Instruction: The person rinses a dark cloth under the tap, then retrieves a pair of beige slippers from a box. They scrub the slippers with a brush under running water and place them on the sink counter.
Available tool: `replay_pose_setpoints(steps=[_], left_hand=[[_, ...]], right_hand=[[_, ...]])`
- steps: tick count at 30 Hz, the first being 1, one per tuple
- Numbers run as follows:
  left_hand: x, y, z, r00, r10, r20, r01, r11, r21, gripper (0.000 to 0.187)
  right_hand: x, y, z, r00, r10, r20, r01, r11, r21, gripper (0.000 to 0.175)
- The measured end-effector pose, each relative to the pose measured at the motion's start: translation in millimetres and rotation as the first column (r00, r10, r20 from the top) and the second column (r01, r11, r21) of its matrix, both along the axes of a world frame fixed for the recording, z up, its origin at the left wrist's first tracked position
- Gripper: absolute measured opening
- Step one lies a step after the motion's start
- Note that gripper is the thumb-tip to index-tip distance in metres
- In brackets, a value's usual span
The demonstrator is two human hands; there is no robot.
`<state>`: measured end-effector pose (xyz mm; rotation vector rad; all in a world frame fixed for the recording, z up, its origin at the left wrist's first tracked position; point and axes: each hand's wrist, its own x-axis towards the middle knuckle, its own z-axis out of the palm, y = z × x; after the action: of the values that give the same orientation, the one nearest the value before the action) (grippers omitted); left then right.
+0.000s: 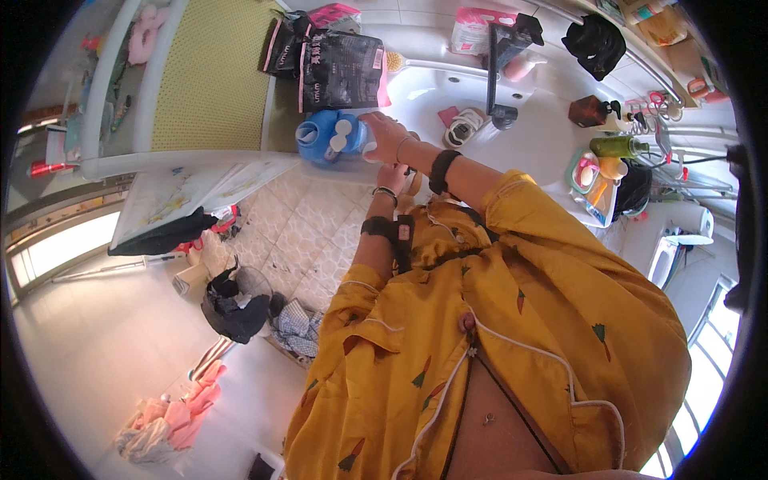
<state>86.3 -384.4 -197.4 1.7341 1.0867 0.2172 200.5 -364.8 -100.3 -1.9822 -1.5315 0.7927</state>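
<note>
My right hand point(387, 137) reaches to the bathtub's near rim, its fingers curved around a small white object point(370, 150), partly hidden by the hand. Close against those fingers stand blue plastic bottles point(329, 137) with white caps. My left hand point(393, 176) is just below the right hand, nearer my body. The right hand and wrist partly cover it, so its grip cannot be made out. Beside it is a tan item point(413, 182), too hidden to name. Black pouches point(341, 71) with pink edges and printed writing stand behind the bottles.
Inside the white bathtub point(537, 141) lie white shoes point(463, 129) beneath a black faucet point(503, 115). A long-handled bath brush point(441, 65) rests along the back. Toiletry bottles point(618, 147) crowd the right side. A black bag-lined bin point(235, 306) stands on the tiled floor point(294, 231).
</note>
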Motion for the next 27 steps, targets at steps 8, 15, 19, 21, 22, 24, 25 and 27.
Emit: replay_pose_setpoints(steps=[8, 15, 19, 21, 22, 24, 25, 27], left_hand=[[-21.8, -2.1, 7.3, 0.980, 0.031, 0.197, 0.039, 0.939, -0.342, 0.025], [-28.0, 5.8, 7.5, 0.959, -0.024, 0.281, 0.129, 0.924, -0.360, 0.023], [-25.8, 9.0, 25.3, 0.948, 0.042, 0.317, 0.123, 0.866, -0.484, 0.028], [-18.3, 11.1, 33.2, 0.949, 0.130, 0.286, 0.085, 0.769, -0.633, 0.030], [-17.7, 10.4, 36.9, 0.943, 0.170, 0.287, 0.071, 0.739, -0.670, 0.028], [-15.0, 10.6, 43.5, 0.943, 0.231, 0.238, 0.041, 0.630, -0.776, 0.030], [-13.8, 11.7, 46.5, 0.947, 0.221, 0.234, 0.062, 0.588, -0.806, 0.031], [-8.9, 17.3, 52.5, 0.948, 0.206, 0.243, 0.117, 0.486, -0.866, 0.035]], right_hand=[[-26.3, 32.4, -14.9, 0.990, -0.143, -0.020, 0.141, 0.987, -0.074, 0.089], [-37.7, 20.9, 5.2, 0.978, -0.208, 0.003, 0.208, 0.977, 0.041, 0.083], [-35.4, 9.5, 23.8, 0.965, -0.235, -0.117, 0.251, 0.957, 0.147, 0.081], [-33.5, 3.7, 34.9, 0.930, -0.288, -0.226, 0.341, 0.909, 0.242, 0.082], [-31.5, -0.3, 41.6, 0.904, -0.291, -0.312, 0.383, 0.876, 0.293, 0.082], [-21.7, -12.9, 59.6, 0.873, -0.280, -0.400, 0.442, 0.802, 0.403, 0.084], [-14.2, -19.7, 71.2, 0.818, -0.200, -0.540, 0.471, 0.771, 0.429, 0.084], [8.7, -37.7, 100.1, 0.802, -0.046, -0.595, 0.451, 0.700, 0.554, 0.084]])
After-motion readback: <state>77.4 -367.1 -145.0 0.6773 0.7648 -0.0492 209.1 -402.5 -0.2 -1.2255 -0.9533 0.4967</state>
